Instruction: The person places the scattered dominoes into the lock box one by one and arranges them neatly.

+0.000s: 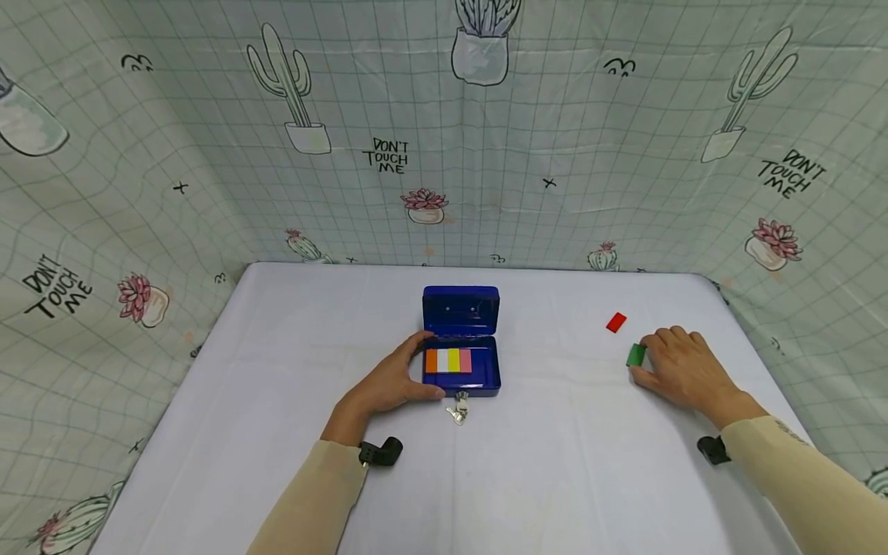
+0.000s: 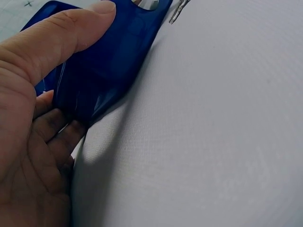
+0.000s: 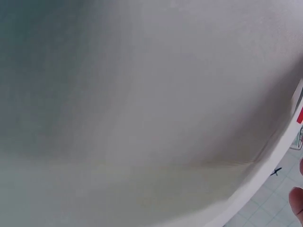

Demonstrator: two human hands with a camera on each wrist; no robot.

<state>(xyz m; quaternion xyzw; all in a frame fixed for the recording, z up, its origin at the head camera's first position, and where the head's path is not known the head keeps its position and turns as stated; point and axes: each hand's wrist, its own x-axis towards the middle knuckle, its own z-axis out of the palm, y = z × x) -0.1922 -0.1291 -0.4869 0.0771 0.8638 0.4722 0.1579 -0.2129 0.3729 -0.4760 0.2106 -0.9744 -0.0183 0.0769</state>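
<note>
In the head view, a small blue cash box (image 1: 486, 381) stands on the table with its lid raised. Inside lie an orange block (image 1: 432, 361), a white block (image 1: 442, 361), a yellow block (image 1: 454, 360) and a pink block (image 1: 465, 361), side by side. My left hand (image 1: 391, 379) grips the box's left end, thumb along the front and fingers around the side; the left wrist view shows the thumb (image 2: 71, 35) pressed on the blue wall. Far to the right, my right hand (image 1: 683, 370) holds a green block (image 1: 635, 354) between thumb and fingers, low over the cloth.
A red block (image 1: 616, 322) lies on the white tabletop (image 1: 555, 462), behind and left of the right hand. Small keys (image 1: 457, 415) hang from the lock at the box's front. A patterned cloth (image 1: 486, 154) rises behind the table and along both sides.
</note>
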